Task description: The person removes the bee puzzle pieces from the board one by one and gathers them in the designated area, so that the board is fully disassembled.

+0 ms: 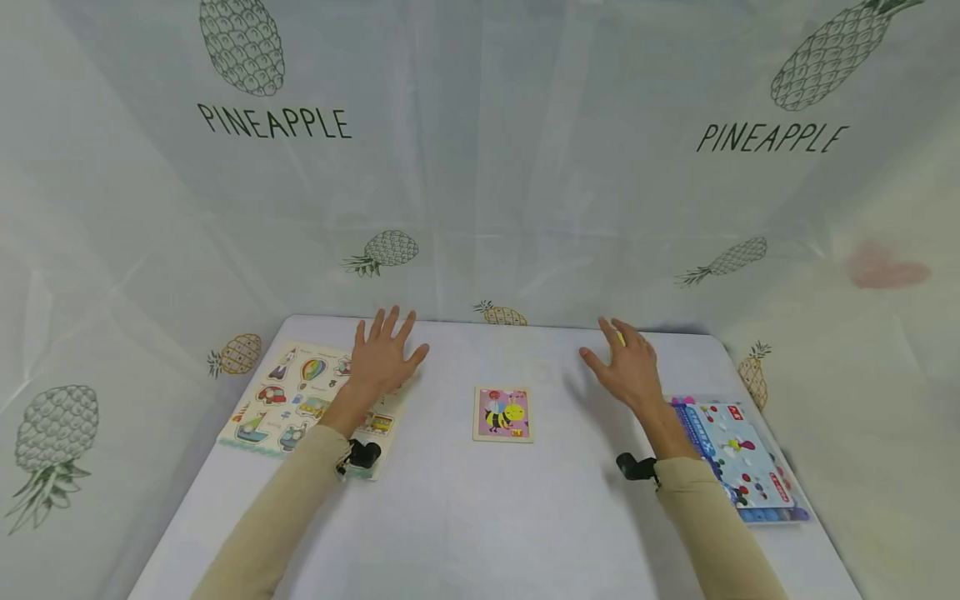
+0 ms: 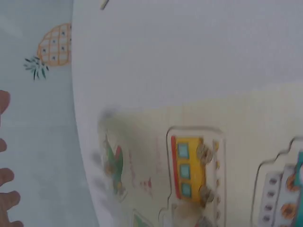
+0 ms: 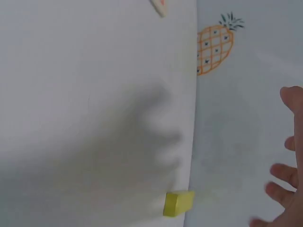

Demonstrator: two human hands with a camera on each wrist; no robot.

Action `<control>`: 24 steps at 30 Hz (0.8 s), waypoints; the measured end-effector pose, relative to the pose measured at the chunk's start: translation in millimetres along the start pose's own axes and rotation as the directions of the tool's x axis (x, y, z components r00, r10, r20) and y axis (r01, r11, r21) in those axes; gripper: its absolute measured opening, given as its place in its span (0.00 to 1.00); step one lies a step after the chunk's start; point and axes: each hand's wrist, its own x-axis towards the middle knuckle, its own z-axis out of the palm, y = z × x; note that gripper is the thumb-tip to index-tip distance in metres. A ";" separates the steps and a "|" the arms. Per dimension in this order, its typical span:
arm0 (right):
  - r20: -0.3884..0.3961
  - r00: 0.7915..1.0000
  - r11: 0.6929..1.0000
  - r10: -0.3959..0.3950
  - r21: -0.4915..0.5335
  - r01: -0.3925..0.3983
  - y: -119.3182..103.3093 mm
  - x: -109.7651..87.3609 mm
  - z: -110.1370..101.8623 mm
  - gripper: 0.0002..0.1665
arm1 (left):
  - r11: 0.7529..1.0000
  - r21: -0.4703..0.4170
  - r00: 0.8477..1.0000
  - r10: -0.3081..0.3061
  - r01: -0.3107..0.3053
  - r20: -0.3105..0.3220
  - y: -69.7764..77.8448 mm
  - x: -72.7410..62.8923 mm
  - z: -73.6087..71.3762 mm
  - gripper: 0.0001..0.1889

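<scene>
beige sleeves (image 1: pixel 279 508) flank a bee puzzle (image 1: pixel 502 414) on the white table (image 1: pixel 450 525), a blue-topped box (image 1: pixel 750 467), contents unclear, beside the right one. farther on, the left hand (image 1: pixel 381 360), above a picture board (image 1: pixel 288 410), and the right hand (image 1: pixel 630 368) spread their fingers, gripping nothing. only the right wrist view plainly shows a yellow block (image 3: pixel 177 204) at the far edge.
</scene>
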 end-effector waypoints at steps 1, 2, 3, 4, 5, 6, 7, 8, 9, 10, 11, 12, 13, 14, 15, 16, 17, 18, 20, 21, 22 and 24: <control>0.007 1.000 0.999 -0.005 0.051 0.005 -1.2 -0.5 1.1 0.44 | 1.000 -0.014 1.000 0.006 -0.006 0.012 3.3 -1.1 1.6 0.39; 0.020 1.000 0.994 -0.007 0.105 0.005 -3.1 -1.1 2.3 0.42 | 1.000 -0.023 1.000 0.018 -0.018 0.015 6.9 -2.5 3.9 0.39; 0.032 0.999 0.988 -0.010 0.152 0.005 -5.3 -1.5 3.6 0.40 | 0.999 -0.034 0.999 0.032 -0.031 0.018 11.0 -3.7 7.1 0.38; 0.046 0.999 0.981 -0.010 0.192 0.001 -7.7 -2.1 5.2 0.38 | 0.998 -0.044 0.999 0.051 -0.050 0.015 15.3 -5.2 10.4 0.37; 0.061 0.998 0.975 -0.013 0.221 0.000 -9.9 -2.8 7.4 0.36 | 0.996 -0.047 0.997 0.076 -0.075 0.006 19.7 -6.9 14.7 0.37; 0.076 0.997 0.970 -0.016 0.243 -0.003 -12.2 -3.5 10.1 0.34 | 0.993 -0.059 0.995 0.102 -0.102 0.000 24.4 -8.7 18.7 0.36; 0.087 0.996 0.964 -0.020 0.266 -0.004 -14.9 -4.6 12.9 0.32 | 0.989 -0.071 0.992 0.127 -0.127 -0.002 29.7 -10.8 22.1 0.36; 0.098 0.995 0.960 -0.026 0.281 -0.003 -17.3 -5.9 16.6 0.30 | 0.984 -0.085 0.988 0.155 -0.155 -0.007 35.1 -13.2 25.4 0.36; 0.109 0.993 0.957 -0.035 0.291 0.002 -19.9 -7.7 20.5 0.28 | 0.978 -0.103 0.984 0.180 -0.180 -0.006 40.5 -16.0 28.5 0.35; 0.121 0.992 0.954 -0.040 0.301 0.001 -23.0 -9.7 24.6 0.27 | 0.971 -0.126 0.979 0.206 -0.205 -0.006 46.0 -19.1 30.6 0.35; 0.137 0.990 0.952 -0.040 0.307 -0.003 -26.0 -11.9 29.2 0.25 | 0.963 -0.143 0.974 0.229 -0.226 -0.002 51.3 -22.1 32.9 0.35; 0.153 0.988 0.948 -0.036 0.317 -0.014 -29.5 -14.3 33.7 0.24 | 0.956 -0.161 0.969 0.248 -0.244 0.007 56.6 -25.1 34.8 0.34; 0.168 0.985 0.944 -0.038 0.328 -0.020 -33.0 -16.9 38.5 0.23 | 0.948 -0.183 0.964 0.266 -0.259 0.012 61.6 -28.1 37.0 0.34; 0.185 0.982 0.943 -0.041 0.333 -0.023 -35.8 -19.0 44.2 0.23 | 0.941 -0.200 0.959 0.282 -0.274 0.015 66.1 -30.8 39.6 0.34; 0.206 0.978 0.940 -0.040 0.340 -0.033 -39.4 -21.3 49.1 0.22 | 0.935 -0.211 0.955 0.295 -0.284 0.021 70.2 -33.4 42.2 0.34; 0.226 0.973 0.935 -0.036 0.351 -0.047 -42.2 -23.7 53.8 0.22 | 0.931 -0.217 0.951 0.307 -0.294 0.028 74.4 -35.4 45.1 0.34; 0.244 0.969 0.933 -0.036 0.356 -0.055 -44.6 -25.7 58.5 0.21 | 0.927 -0.224 0.948 0.317 -0.302 0.033 78.1 -37.1 48.1 0.34; 0.260 0.965 0.931 -0.039 0.361 -0.060 -46.7 -27.4 62.9 0.21 | 0.924 -0.229 0.945 0.324 -0.306 0.043 81.3 -38.5 51.0 0.34; 0.287 0.957 0.929 -0.045 0.365 -0.065 -50.0 -30.2 71.2 0.21 | 0.920 -0.238 0.940 0.335 -0.311 0.063 86.7 -40.9 57.0 0.35; 0.301 0.953 0.928 -0.040 0.365 -0.076 -51.5 -31.6 74.3 0.21 | 0.920 -0.237 0.938 0.338 -0.312 0.076 88.9 -41.7 59.9 0.35; 0.309 0.950 0.928 -0.041 0.364 -0.078 -52.6 -32.5 77.1 0.21 | 0.919 -0.240 0.936 0.341 -0.312 0.086 90.9 -42.4 62.6 0.36; 0.320 0.947 0.929 -0.037 0.361 -0.086 -55.0 -34.0 81.2 0.22 | 0.916 -0.251 0.933 0.346 -0.314 0.095 94.1 -44.0 67.4 0.36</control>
